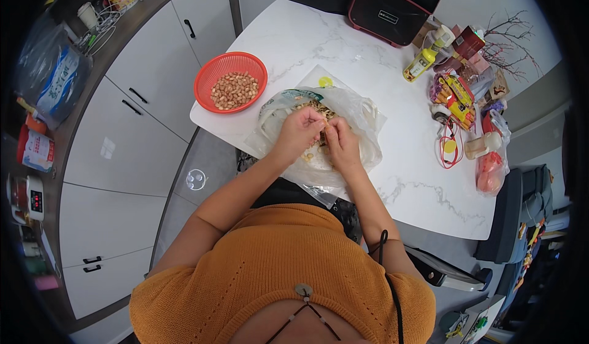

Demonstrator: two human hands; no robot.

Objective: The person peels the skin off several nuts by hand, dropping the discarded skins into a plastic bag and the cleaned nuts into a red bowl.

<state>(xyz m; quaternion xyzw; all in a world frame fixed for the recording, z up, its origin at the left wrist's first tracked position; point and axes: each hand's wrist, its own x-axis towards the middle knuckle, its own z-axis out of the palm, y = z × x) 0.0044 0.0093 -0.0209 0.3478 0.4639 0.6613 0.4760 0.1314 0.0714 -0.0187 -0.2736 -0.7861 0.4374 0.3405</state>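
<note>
Over an open translucent plastic bag [363,129], my left hand [299,134] and my right hand [342,143] meet, fingertips pinched together. Whatever is between them is too small and covered to make out. Brownish, dry-looking pods or shells [318,107] lie inside the bag, behind and between my hands, with paler pieces [308,155] lower down. To the left, a red plastic colander [201,81] holds many reddish-brown kernels [235,90], which look like shelled peanuts or beans. Neither hand touches the colander.
The bag lies on a white marbled table [423,181], near its front edge. A black and red appliance [392,9] stands at the back. On the right are a yellow bottle [423,63], snack packets [455,98], a red cable [450,146] and a bag of red fruit [491,173].
</note>
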